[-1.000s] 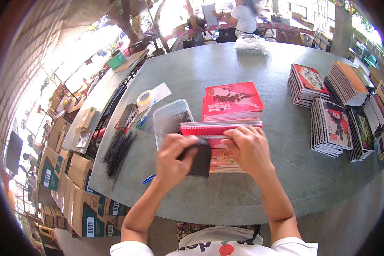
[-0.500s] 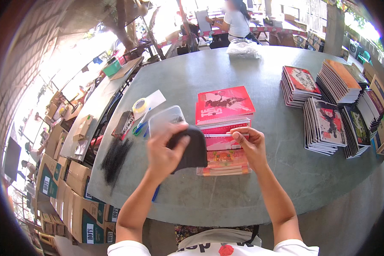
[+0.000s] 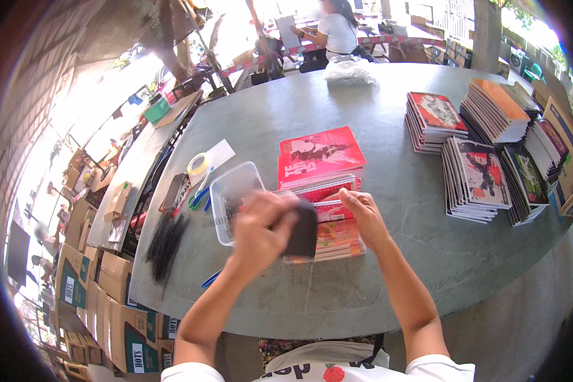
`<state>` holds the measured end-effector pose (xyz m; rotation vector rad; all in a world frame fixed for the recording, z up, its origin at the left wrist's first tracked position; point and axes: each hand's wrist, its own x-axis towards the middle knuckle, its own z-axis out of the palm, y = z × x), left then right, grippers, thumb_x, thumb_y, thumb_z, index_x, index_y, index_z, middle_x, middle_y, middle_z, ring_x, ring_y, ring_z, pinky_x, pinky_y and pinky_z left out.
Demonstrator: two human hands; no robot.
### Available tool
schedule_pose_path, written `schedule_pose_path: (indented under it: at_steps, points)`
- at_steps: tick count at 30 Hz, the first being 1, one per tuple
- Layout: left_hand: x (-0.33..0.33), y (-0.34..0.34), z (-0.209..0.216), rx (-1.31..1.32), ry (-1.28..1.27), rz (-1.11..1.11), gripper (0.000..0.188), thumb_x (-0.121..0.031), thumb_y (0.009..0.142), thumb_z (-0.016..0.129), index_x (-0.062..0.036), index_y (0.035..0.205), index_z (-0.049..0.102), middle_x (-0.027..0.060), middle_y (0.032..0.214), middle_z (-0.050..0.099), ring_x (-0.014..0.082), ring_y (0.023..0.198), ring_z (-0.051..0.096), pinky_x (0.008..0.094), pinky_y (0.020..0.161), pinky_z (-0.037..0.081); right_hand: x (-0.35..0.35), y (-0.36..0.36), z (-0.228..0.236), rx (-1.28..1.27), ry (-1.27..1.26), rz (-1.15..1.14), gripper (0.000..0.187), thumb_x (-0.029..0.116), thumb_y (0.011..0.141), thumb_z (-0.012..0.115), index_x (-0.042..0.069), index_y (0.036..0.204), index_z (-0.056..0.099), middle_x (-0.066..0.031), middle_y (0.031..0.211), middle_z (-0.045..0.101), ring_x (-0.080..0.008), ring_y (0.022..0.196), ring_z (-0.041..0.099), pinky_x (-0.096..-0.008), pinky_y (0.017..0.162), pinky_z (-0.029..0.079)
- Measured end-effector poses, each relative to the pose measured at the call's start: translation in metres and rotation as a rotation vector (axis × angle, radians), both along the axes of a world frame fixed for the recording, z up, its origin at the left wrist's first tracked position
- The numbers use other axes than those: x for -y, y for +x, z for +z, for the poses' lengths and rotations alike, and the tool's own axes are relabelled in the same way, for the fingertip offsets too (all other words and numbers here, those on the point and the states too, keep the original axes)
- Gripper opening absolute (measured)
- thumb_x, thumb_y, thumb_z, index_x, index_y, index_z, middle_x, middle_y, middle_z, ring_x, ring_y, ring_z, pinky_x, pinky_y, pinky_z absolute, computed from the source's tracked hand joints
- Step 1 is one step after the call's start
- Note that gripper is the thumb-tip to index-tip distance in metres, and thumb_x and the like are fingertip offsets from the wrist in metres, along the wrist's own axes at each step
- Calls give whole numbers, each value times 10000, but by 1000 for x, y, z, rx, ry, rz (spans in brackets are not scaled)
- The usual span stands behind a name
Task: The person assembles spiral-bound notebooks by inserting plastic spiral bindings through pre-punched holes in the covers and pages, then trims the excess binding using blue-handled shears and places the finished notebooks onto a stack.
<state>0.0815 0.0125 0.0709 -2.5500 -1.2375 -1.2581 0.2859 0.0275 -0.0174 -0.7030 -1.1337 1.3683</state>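
My left hand, smeared by motion, is closed on a flat black piece with a rounded edge; its material is unclear. A thin dark wire coil sticks out to the left of this hand. With thumb and fingertips pressed together, my right hand is at the right edge of a stack of red notebooks; whatever it pinches is hidden. Nearer me, orange-red notebooks lie partly behind the black piece. A clear plastic tub with dark bits inside stands beside my left hand.
Black binding coils lie at the table's left, near a tape roll, a white card and a blue pen. Notebook stacks fill the right side. Cartons stand at left; a person sits beyond the table.
My left hand has moved right and slightly down with the black piece, uncovering more of the tub and the coil. The whole view has shifted a little.
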Motion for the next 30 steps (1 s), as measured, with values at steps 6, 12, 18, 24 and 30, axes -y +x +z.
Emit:
schedule_pose_path:
  at_steps: [6, 12, 18, 24, 30]
  points:
    - [9, 11, -25, -80, -87, -153, 226, -8, 738, 684, -40, 953, 622, 72, 878, 605, 173, 798, 604, 322, 696, 490, 1, -4, 4, -60, -72, 61, 479, 404, 942, 458, -26, 962, 667, -15, 865, 614, -82, 870, 510, -241, 846, 364]
    - [8, 25, -25, -107, -45, -83, 234, -33, 695, 703, -46, 923, 650, 114, 852, 581, 238, 736, 569, 314, 678, 466, -5, -3, -15, -15, -163, -91, 391, 357, 931, 486, 1, 971, 642, -41, 921, 609, -89, 855, 532, -236, 800, 390]
    - [-1, 31, -7, -25, 72, 46, 278, -22, 650, 725, -74, 915, 659, 92, 856, 572, 243, 765, 591, 331, 702, 468, 9, -6, 6, -30, -170, -79, 409, 381, 944, 448, 4, 1005, 597, -13, 958, 561, -88, 904, 487, -246, 850, 355]
    - [-15, 38, -1, 133, -5, -8, 226, -40, 668, 711, -39, 887, 653, 117, 783, 600, 281, 776, 585, 344, 699, 459, 3, -7, -5, -83, -56, 4, 537, 480, 936, 424, -20, 1003, 607, -33, 966, 608, -98, 930, 512, -277, 852, 398]
    - [48, 35, -93, -294, -177, -272, 243, -175, 725, 705, -95, 949, 657, 104, 933, 603, 294, 867, 573, 455, 831, 431, 2, -10, 7, 79, 174, 54, 173, 156, 905, 570, 24, 1000, 631, -93, 1036, 651, -124, 930, 585, -249, 811, 466]
